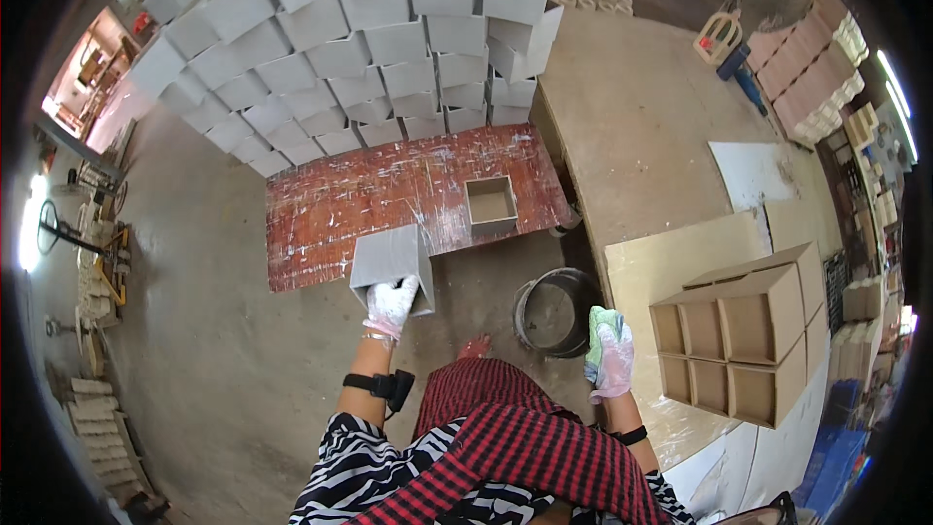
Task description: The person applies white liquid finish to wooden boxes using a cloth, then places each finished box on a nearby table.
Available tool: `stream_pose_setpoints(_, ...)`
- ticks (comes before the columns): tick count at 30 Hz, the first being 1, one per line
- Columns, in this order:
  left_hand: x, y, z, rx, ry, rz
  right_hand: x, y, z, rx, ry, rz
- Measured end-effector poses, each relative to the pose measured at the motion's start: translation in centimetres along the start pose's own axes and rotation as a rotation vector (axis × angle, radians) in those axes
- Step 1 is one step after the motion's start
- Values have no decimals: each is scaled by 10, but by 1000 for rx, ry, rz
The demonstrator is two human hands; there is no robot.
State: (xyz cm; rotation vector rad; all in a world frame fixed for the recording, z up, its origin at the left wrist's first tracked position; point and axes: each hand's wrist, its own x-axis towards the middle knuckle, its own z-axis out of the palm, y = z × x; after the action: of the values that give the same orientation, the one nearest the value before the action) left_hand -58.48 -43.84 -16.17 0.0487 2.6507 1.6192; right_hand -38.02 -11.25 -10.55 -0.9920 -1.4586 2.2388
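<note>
Left hand (392,305)'s clamped on the wall of an open gray box (387,258), right at the scuffed red bench (389,185)'s near edge. Right hand (612,367)'s closed round a greenish wad (604,322) beside a dark bucket (575,297).

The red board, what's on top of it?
An open box sits near the front edge of the red board. Grey boxes are stacked along its back; I can't tell whether they rest on it. The held box in the left hand hides some of the board.
</note>
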Motion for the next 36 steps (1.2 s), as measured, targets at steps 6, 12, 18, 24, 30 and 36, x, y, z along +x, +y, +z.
stream_pose_setpoints(6, 115, -43, 39, -20, -260, -85, 14, 18, 21, -90, 138, 94)
stream_pose_setpoints(12, 203, -20, 119, -424, -374, -436, 18, 50, 4, -123, 296, 60)
stream_pose_setpoints(18, 222, -50, 129, -389, -411, -409, 4, 48, 2, -56, 387, 38)
stream_pose_setpoints(24, 216, -34, 104, -180, -378, -380, -11, 66, -6, -89, 423, 187)
stream_pose_setpoints(30, 162, -23, 46, -395, -153, -237, -50, 74, -10, -148, 429, 217)
stream_pose_setpoints(36, 16, -75, 20, -245, -327, -357, -129, 118, -64, -49, 452, 219)
